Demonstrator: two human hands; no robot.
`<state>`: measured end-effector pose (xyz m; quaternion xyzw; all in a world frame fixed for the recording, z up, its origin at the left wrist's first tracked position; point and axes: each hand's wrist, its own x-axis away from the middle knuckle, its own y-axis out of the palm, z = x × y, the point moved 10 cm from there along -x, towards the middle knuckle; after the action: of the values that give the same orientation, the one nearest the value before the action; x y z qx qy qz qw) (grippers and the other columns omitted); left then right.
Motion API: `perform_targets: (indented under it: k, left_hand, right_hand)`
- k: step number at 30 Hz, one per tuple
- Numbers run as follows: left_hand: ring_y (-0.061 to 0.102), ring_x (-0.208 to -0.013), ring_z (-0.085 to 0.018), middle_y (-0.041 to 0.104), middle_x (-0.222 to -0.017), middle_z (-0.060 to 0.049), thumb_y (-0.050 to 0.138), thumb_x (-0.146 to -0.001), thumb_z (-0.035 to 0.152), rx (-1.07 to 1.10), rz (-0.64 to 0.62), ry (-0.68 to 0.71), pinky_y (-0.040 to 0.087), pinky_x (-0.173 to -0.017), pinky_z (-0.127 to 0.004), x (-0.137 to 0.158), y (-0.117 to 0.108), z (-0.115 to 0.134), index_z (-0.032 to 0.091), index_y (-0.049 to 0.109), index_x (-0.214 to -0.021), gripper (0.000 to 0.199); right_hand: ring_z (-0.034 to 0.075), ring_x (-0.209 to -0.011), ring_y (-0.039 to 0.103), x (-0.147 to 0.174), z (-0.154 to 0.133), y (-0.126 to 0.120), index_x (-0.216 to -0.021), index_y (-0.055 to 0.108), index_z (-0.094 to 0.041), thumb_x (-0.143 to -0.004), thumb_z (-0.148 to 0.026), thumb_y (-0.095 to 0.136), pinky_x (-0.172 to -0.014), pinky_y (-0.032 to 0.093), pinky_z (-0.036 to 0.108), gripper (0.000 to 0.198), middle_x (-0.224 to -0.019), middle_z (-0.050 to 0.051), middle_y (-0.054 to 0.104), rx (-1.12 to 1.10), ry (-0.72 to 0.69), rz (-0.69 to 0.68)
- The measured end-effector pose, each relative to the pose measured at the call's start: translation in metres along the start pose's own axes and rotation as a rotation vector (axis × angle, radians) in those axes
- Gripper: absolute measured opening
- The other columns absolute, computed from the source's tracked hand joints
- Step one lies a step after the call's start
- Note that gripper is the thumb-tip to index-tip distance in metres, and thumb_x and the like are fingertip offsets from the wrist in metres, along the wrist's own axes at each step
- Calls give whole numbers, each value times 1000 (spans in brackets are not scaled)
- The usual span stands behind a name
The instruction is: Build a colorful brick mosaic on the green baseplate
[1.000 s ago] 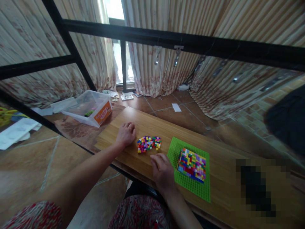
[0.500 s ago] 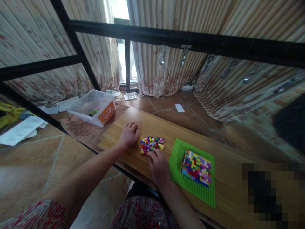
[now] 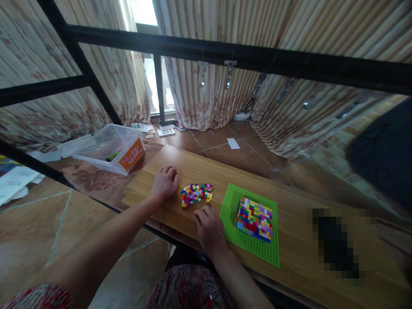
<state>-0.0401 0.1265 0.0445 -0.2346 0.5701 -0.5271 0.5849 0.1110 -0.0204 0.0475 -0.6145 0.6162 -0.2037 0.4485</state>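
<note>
A small heap of loose coloured bricks lies on the wooden table. My left hand rests on the table just left of the heap, fingers curled, holding nothing that I can see. My right hand lies palm down just below the heap, fingers curled under; whether a brick is pinched in them is hidden. To its right sits a green baseplate carrying a thick block of many-coloured bricks.
A clear plastic box with an orange label stands on the floor beyond the table's left end. A black metal frame crosses overhead. Curtains hang behind. A dark shape sits at the right edge.
My right hand went up to the brick heap half a second ago and has drawn back a little toward me. My left hand has stayed put; the camera view has shifted.
</note>
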Motion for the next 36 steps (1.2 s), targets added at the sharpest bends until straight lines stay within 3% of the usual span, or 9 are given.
perform_targets:
  k: [6, 11, 16, 19, 26, 36]
  left_hand:
    - [57, -105, -29, 64, -112, -13, 48, -86, 27, -14, 7, 17, 44, -99, -42, -1, 1, -2, 15, 63, -105, 27]
    - [56, -106, -30, 64, -113, -14, 47, -86, 28, -29, 11, 4, 44, -99, -42, -2, 2, -3, 14, 63, -107, 29]
    - [57, -107, -29, 64, -114, -14, 45, -87, 29, -36, -6, 10, 43, -100, -41, -3, 3, -3, 14, 63, -107, 31]
    - [56, -108, -29, 64, -114, -14, 44, -87, 31, -47, -14, 18, 42, -101, -41, -3, 2, -2, 14, 62, -107, 32]
    - [57, -108, -29, 65, -114, -12, 44, -87, 31, -61, -19, 16, 43, -98, -42, -4, 1, -2, 18, 62, -107, 30]
    - [56, -108, -30, 64, -114, -13, 45, -86, 32, -42, -4, 12, 43, -99, -43, -3, 1, -2, 18, 62, -107, 30]
  right_hand:
    - [16, -79, 61, 41, 16, -29, -85, 65, -21, -92, -18, 52, -72, 47, 28, 15, -83, 2, 66, -231, 124, 73]
    - [16, -84, 63, 81, 54, -66, -90, 67, -23, -93, -26, 52, -76, 49, 28, 16, -90, 2, 68, -270, 261, 145]
    - [21, -98, 60, 104, 103, -123, -89, 71, -23, -88, -38, 58, -89, 47, 38, 19, -102, 6, 65, -161, 395, 412]
    - [22, -102, 58, 108, 123, -143, -88, 73, -23, -87, -42, 59, -92, 45, 42, 24, -106, 8, 62, -111, 450, 502]
    - [24, -107, 53, 109, 141, -143, -87, 75, -23, -84, -47, 61, -95, 41, 44, 27, -112, 9, 57, -90, 495, 509]
    - [23, -105, 55, 115, 156, -132, -85, 75, -22, -80, -46, 64, -95, 42, 42, 26, -110, 9, 61, -245, 569, 548]
